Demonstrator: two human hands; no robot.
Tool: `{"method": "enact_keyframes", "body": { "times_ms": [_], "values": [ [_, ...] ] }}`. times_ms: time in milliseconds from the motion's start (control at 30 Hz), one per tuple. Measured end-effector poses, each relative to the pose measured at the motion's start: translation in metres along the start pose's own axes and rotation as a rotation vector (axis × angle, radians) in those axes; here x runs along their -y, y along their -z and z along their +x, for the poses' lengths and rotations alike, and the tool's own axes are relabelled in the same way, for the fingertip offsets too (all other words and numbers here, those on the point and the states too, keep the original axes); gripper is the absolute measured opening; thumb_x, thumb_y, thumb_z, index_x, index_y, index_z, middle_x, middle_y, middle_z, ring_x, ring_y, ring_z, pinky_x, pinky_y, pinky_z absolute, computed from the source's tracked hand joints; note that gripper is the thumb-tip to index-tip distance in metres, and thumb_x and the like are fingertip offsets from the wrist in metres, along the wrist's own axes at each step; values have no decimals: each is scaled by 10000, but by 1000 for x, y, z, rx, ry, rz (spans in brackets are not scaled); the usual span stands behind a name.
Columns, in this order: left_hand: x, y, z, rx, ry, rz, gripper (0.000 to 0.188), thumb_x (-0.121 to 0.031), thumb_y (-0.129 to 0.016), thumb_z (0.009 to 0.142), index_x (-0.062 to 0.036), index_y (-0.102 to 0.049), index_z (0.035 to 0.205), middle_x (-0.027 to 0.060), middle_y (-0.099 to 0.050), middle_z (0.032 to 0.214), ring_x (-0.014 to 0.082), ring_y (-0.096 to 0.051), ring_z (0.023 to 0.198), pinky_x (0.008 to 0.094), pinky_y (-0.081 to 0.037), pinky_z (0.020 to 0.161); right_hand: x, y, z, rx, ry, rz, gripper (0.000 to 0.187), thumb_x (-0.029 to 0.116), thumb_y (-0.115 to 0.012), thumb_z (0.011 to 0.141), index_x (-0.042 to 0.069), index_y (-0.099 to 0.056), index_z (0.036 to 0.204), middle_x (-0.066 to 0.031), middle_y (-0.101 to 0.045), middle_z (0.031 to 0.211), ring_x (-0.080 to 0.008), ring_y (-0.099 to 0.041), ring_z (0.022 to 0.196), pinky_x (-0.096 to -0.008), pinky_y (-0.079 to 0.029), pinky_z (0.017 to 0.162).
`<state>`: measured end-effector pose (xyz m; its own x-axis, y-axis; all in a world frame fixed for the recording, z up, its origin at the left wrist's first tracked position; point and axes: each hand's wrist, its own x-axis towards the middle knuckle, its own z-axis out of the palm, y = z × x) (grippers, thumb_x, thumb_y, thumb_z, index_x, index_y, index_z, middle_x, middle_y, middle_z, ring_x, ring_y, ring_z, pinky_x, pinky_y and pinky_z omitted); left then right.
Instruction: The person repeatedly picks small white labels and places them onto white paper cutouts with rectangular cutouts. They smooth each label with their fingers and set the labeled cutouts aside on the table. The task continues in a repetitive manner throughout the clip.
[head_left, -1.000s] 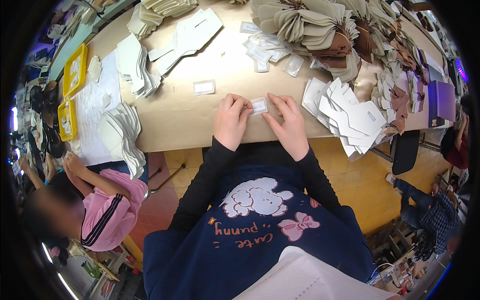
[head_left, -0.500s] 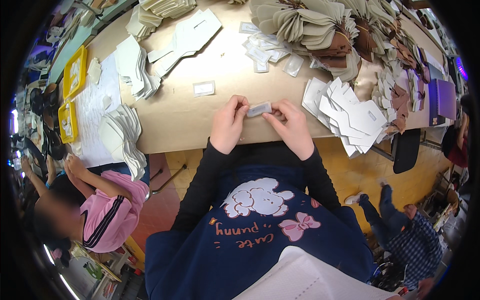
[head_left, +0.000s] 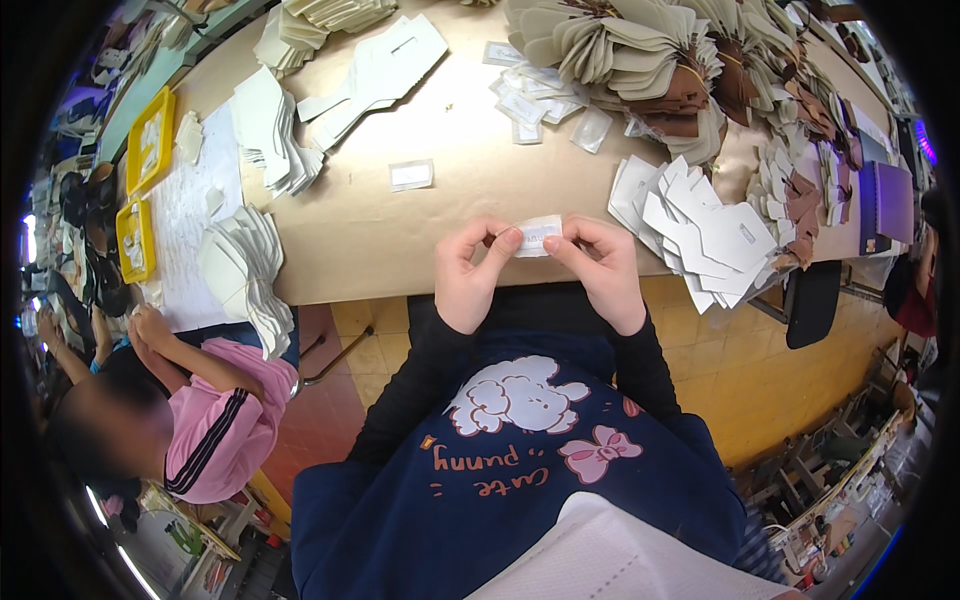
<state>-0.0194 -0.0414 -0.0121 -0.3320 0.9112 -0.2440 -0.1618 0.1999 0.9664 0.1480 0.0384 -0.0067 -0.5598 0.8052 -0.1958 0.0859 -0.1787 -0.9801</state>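
Observation:
Between both hands, just above the front edge of the table, is a small whitish rectangular label [head_left: 539, 236] with faint print. My left hand [head_left: 474, 268] pinches its left end between thumb and fingers. Its right end is pinched by my right hand [head_left: 606, 268]. Beyond my left hand a similar single label [head_left: 411, 175] lies flat on the tabletop. Farther off, a loose heap of small whitish label packets [head_left: 535, 95] lies on the table. To the right of my right hand is a fanned stack of white cut pieces [head_left: 700, 225], some with a small label on them.
Bundles of beige and brown cut pieces [head_left: 640, 60] fill the far right of the brown-covered table [head_left: 350, 240]. White piece stacks [head_left: 245, 270] and yellow trays [head_left: 150, 140] stand at left. A person in a pink shirt [head_left: 230, 420] sits at the left.
Both hands have come slightly nearer to me and to the right, and the label is now tilted so its printed face shows. The person walking at lower right has mostly gone out of view.

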Motion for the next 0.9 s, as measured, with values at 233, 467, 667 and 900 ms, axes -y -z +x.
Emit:
{"method": "enact_keyframes", "body": {
  "times_ms": [233, 467, 667, 900],
  "values": [
    [-4, -7, -10, -109, 18, -21, 233, -179, -722, 937, 36, -669, 862, 43, -597, 775, 132, -527, 777, 280, -429, 755, 5, -1, 2, -8, -8, 250, 173, 95, -706, 919, -31, -650, 816, -12, -532, 701, -81, -431, 654, -252, -324, 594],
    [-4, 0, -5, 41, -106, 128, 244, -192, -701, 957, 23, -653, 853, 53, -605, 776, 136, -542, 766, 284, -444, 731, 11, 3, 3, 35, 169, -178, 198, 115, -688, 933, -36, -628, 821, -44, -517, 698, -124, -446, 649, -269, -346, 601],
    [-3, -11, -5, 58, -26, 70, 251, -205, -668, 975, 6, -666, 838, 86, -616, 739, 165, -594, 739, 299, -458, 697, 12, 3, 1, -4, 92, -186, 223, 116, -680, 934, -42, -623, 787, -39, -506, 674, -118, -440, 636, -283, -327, 583],
    [-3, -12, 1, -121, -120, 344, 300, -229, -658, 975, -7, -628, 775, 82, -601, 644, 194, -559, 634, 338, -426, 624, 1, -16, 1, -183, 48, -116, 256, 127, -681, 952, -46, -633, 770, -10, -500, 643, -77, -425, 610, -266, -307, 557]
  ]
}}
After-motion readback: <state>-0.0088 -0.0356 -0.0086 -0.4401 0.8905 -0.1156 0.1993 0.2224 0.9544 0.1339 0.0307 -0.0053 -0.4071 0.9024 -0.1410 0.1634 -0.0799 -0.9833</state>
